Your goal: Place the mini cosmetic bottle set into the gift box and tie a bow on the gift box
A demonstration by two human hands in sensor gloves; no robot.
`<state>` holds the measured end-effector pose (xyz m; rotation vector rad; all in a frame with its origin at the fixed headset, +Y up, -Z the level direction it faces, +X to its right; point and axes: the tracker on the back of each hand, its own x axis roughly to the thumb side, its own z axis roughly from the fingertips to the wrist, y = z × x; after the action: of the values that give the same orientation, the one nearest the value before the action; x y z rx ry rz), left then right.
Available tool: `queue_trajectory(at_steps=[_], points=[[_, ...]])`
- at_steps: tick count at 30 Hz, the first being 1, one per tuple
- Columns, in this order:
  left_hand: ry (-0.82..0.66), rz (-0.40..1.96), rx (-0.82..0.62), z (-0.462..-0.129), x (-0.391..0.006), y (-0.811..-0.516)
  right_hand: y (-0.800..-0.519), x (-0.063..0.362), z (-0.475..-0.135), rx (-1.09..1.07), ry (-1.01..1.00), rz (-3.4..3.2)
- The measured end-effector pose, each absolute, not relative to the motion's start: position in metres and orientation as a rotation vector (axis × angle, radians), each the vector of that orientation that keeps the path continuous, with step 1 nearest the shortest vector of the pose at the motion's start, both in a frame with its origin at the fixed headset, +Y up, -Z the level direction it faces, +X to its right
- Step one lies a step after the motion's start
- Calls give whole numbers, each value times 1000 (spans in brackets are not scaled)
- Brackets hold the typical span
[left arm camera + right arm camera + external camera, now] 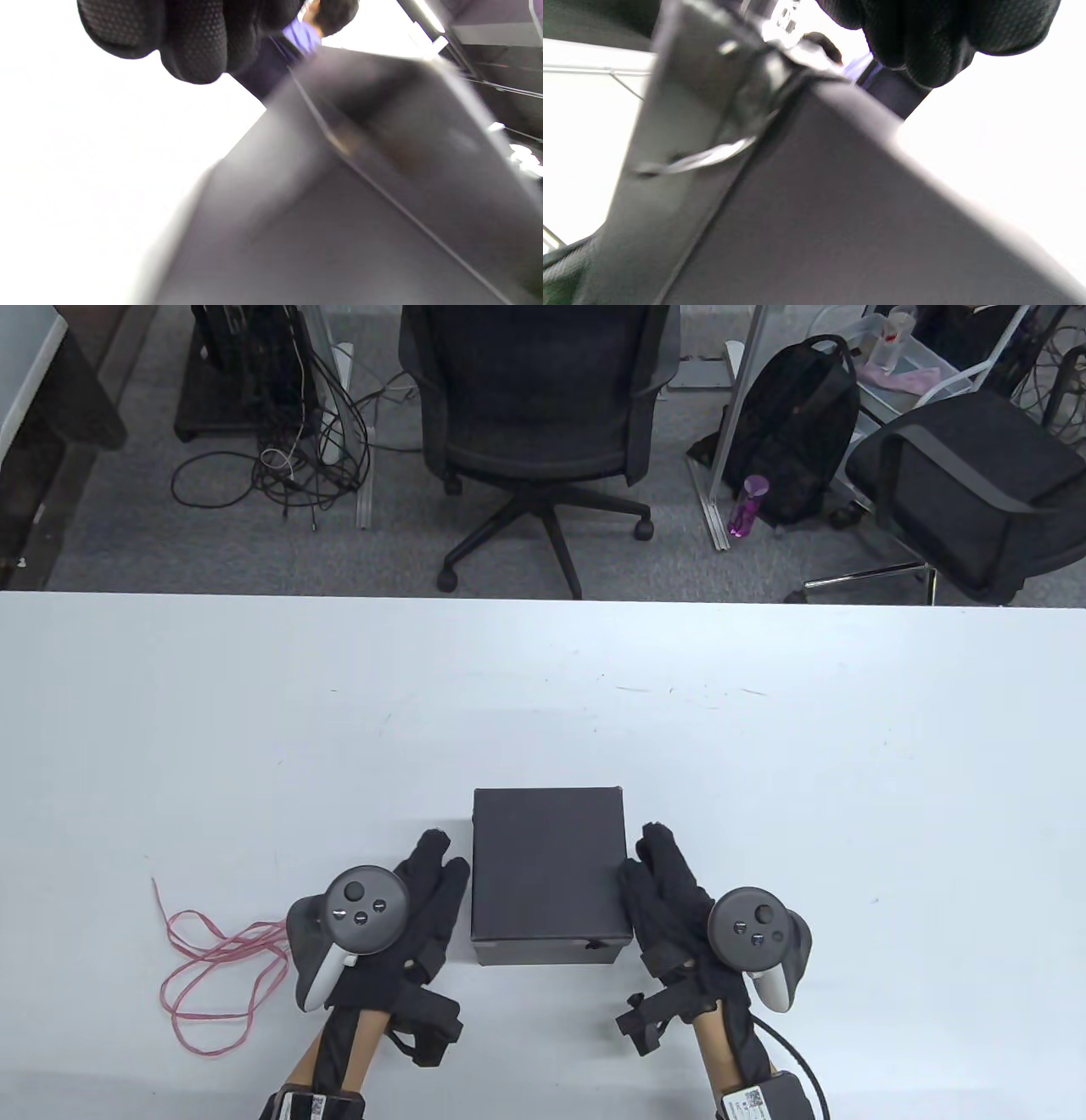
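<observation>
A closed black gift box (pixel 550 872) stands on the white table (pixel 543 704) near the front edge. My left hand (pixel 428 891) lies along the box's left side with straight fingers against it. My right hand (pixel 666 882) lies along the right side the same way. In the left wrist view the box (pixel 360 203) fills the frame, blurred, with gloved fingertips (pixel 191 46) at the top. The right wrist view shows the box (pixel 814 220) close up under my fingertips (pixel 925 46). A pink string (pixel 212 963) lies in loose loops left of my left hand. No bottles are visible.
Beyond the table's far edge stand an office chair (pixel 539 407), a second chair (pixel 959 483), a backpack (pixel 797 424) with a purple bottle (pixel 747 504), and tangled cables (pixel 288 441) on the floor.
</observation>
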<state>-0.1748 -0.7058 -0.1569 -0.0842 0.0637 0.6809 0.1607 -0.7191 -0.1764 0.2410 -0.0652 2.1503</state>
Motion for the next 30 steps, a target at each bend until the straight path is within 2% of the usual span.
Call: queue_trajectory(at_steps=[2,6,9,12,17,22,28,30], points=[[203,517,-27,-161,-197,-704,-720,167,-178,202,-126,2209],[489,157,-7,-170,-239,-714,-726,173,-181,168,-129,2284],[663,43,-62,-172,-275,-730,-729,173,-182,157,-116,2287],[778,55,-134,-170,-305,-747,-729,173,-182,157,-110,2288],[875,98,-258,-165,-334,-770,-729,173,-182,164,-98,2304],[959,173,-258,-159,-354,-776,-730,174,-183,155,-89,2300],[1015,291,-378,-153,-372,-791,-732,174,-183,153,-71,2307],[1026,264,-380,-153,-374,-792,-732,173,-183,155,-69,2308]])
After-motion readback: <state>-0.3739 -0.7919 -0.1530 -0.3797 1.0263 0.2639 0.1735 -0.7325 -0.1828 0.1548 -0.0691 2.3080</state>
